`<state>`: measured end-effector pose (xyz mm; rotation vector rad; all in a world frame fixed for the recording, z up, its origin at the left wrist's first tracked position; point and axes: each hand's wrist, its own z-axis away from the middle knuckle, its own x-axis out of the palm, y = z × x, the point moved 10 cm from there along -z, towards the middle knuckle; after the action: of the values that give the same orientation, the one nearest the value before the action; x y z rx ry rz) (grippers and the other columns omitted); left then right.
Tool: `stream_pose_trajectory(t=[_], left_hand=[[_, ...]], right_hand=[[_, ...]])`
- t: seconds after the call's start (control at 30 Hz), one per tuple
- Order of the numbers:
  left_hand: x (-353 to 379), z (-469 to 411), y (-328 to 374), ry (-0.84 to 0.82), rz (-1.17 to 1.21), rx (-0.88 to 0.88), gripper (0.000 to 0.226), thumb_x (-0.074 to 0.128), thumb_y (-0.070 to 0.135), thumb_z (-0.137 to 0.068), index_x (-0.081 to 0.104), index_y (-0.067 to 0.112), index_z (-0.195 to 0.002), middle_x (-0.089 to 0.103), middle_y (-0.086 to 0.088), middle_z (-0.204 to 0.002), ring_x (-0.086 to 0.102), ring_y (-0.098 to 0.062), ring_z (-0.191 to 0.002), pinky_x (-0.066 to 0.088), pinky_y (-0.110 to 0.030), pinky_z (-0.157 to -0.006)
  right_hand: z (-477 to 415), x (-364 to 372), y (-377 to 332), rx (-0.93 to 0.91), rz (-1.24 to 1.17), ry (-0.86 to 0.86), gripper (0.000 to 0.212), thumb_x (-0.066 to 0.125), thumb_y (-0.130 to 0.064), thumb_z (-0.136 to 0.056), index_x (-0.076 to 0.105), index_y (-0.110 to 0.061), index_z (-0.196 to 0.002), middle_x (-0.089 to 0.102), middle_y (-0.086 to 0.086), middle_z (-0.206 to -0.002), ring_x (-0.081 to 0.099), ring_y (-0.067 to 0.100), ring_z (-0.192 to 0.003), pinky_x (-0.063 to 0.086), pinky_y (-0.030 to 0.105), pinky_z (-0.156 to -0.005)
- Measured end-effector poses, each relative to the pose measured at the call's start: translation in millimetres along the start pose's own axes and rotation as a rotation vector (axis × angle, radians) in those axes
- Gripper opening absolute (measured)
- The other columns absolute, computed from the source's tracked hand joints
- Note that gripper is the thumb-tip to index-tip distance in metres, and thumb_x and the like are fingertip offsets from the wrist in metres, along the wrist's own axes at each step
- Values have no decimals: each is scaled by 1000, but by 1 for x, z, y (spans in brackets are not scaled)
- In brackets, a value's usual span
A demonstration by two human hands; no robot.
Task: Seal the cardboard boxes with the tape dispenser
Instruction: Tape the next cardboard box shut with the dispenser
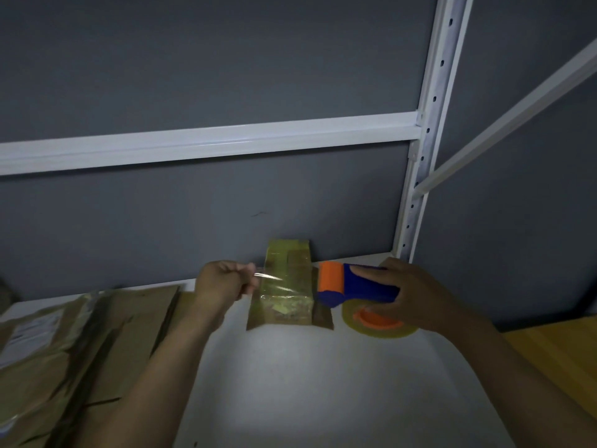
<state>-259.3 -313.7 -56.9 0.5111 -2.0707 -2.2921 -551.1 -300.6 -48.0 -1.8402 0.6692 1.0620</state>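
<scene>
A small cardboard box (284, 305), heavily wrapped in clear yellowish tape, stands on the white shelf (323, 383) against the grey wall. My right hand (416, 295) grips a blue and orange tape dispenser (355, 286) just right of the box, with its tape roll (378, 321) hanging below the hand. My left hand (223, 282) pinches the free end of a clear tape strip (274, 279) that stretches across the front of the box toward the dispenser.
Flattened cardboard boxes and taped parcels (71, 344) lie stacked on the left of the shelf. A white slotted upright (426, 130) and crossbars frame the shelf at the right and back. A wooden surface (555, 350) shows at the right edge.
</scene>
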Motion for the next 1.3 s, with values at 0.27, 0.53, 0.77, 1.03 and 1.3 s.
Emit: stream_pose_trajectory(t=[0.27,0.53,0.77,1.03,1.3], left_hand=[[3,-12,-25,-38,-63,-17,24,64,20,-93,70,3,-77,70,-16,-76,54,-14,-59,42,-22,-55],[5,-31,-54,50,-405,-25,46,62,14,-86,59,17,-40,55,3,-42,44,-3,-34,39,-20,-51],[8,-38,-97,-23,-481,-5,58,61,59,-84,63,16,-124,73,-7,-73,68,-19,-74,54,-32,-77],[46,-6,-57,-235,-73,341,57,49,36,-97,24,31,-148,31,20,-149,31,26,-123,29,1,-97],[74,-13,-59,-185,-1098,809,106,33,83,-73,11,19,-154,7,-10,-160,14,-32,-148,0,-37,-121]], right_hand=[[-6,13,5,33,163,-128,73,67,-45,-84,25,-44,-143,40,-13,-111,44,4,-101,40,11,-80],[-19,35,8,12,269,-187,70,60,-53,-86,25,-45,-146,43,-11,-112,44,4,-96,29,3,-68],[-29,46,7,-28,347,-188,71,59,-55,-86,22,-48,-145,47,-7,-117,48,8,-101,40,15,-81],[-42,57,-9,-38,333,-174,65,58,-52,-87,26,-48,-144,41,-10,-101,38,4,-88,26,8,-66],[-51,62,-21,-60,329,-141,66,59,-51,-86,27,-48,-144,48,-5,-110,49,12,-101,30,19,-74]])
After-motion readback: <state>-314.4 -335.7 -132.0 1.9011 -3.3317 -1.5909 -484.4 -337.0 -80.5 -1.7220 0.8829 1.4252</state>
